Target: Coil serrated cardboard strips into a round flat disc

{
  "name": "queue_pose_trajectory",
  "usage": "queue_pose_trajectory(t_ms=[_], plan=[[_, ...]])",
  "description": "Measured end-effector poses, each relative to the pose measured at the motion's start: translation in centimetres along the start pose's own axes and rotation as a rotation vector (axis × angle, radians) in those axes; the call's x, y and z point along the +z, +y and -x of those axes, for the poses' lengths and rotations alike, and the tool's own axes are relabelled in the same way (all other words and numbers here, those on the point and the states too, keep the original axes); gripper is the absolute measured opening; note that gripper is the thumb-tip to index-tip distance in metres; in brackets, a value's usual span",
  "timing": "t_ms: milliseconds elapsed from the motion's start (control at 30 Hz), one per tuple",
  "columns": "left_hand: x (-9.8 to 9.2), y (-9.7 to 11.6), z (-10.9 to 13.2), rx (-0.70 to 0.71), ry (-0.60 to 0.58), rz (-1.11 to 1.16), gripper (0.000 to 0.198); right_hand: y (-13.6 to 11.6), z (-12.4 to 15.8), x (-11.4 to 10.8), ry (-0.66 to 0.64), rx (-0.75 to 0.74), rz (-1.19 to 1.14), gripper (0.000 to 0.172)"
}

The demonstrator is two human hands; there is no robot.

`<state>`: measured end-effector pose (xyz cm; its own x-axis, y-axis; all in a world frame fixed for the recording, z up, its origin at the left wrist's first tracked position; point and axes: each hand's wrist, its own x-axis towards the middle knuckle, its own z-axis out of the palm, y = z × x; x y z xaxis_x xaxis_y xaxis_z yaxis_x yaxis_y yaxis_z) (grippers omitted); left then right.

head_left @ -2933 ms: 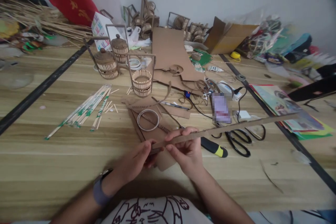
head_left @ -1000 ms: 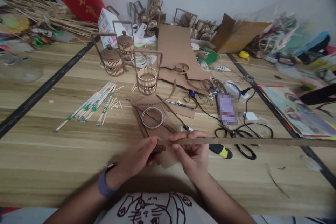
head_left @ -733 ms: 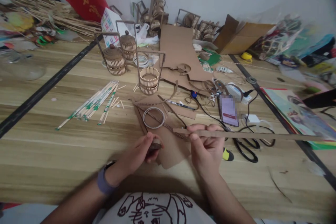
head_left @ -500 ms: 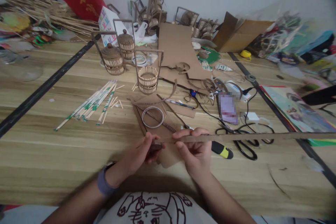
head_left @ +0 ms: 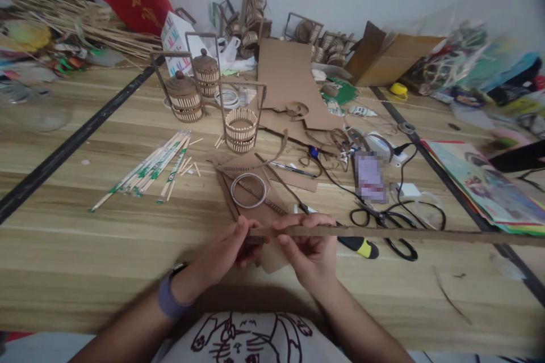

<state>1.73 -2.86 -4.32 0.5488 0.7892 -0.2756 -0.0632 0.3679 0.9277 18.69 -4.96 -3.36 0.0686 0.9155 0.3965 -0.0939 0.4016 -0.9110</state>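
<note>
A long, narrow cardboard strip (head_left: 409, 233) stretches from between my hands out past the right edge of the view. My right hand (head_left: 313, 247) pinches it between thumb and fingers. Close by, my left hand (head_left: 230, 244) is closed on the strip's left end, and something dark shows under its fingers, too hidden to name. Just beyond the hands lies a silver ring (head_left: 248, 190) on a piece of cardboard (head_left: 272, 210). A yellow-and-black handle (head_left: 361, 247) sticks out behind the strip, beside black-handled scissors (head_left: 400, 247).
Small stick-walled buckets (head_left: 240, 130) with tall handles stand farther back on the left. Bundled thin sticks (head_left: 147, 167) in green-and-white wrappers lie at left. A pen (head_left: 293, 169), a phone (head_left: 370, 176), black cables and a large cardboard sheet (head_left: 285, 62) spread across the middle and right.
The strip has dropped slightly at its right side, and its left end now reaches my left fingers. My right hand has shifted a little to the left.
</note>
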Motion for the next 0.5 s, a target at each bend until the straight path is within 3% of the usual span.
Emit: queue_pose_trajectory(t_ms=[500], plan=[[-0.25,-0.43,-0.11,-0.012,0.007,0.069,0.063,0.38,0.41,-0.08,-0.005,-0.075,0.061,0.031]])
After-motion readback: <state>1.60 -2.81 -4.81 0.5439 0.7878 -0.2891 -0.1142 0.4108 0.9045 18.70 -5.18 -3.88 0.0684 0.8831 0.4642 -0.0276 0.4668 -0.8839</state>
